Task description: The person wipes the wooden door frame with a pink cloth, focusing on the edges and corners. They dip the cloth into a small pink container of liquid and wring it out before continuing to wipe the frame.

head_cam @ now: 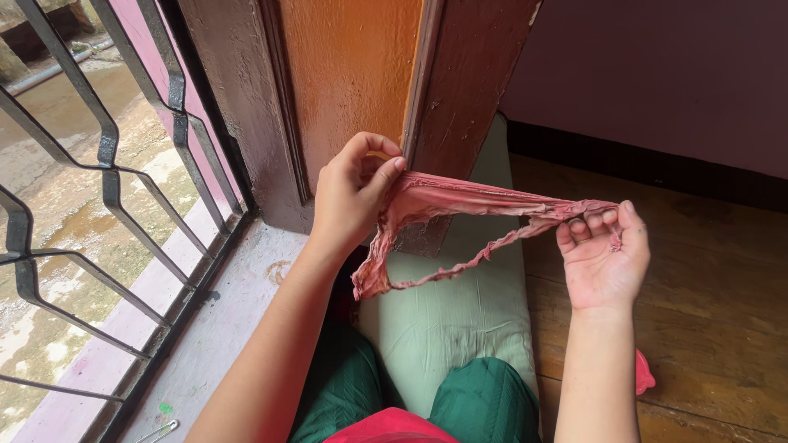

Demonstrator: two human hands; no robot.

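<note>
We see the left hand [355, 195] raised in front of the door frame [460, 90], thumb and fingers pinched tight on one end of a pink cloth [460, 205]. The right hand [603, 262] is palm up, fingers curled over the other end, gripping it. The cloth is pulled fairly taut between the two hands, well above the lap; a thin strip of it sags in a loop below the stretched edge, and a bunched part hangs down under the left hand.

Below the cloth we see a pale green cushion [447, 320] running from the frame toward the body, with green trousers [484, 402] at the bottom edge and a bit of red fabric [386, 428] between the knees. Another red-pink scrap [644, 373] shows just behind the right forearm, on the wooden floor [714, 303].

Left of the left arm is a pale sill [222, 320], with a safety pin [160, 430] lying near the bottom edge. Beyond it stands a metal window grille [107, 189], and wet ground shows outside. A purple wall [657, 74] fills the upper right.
</note>
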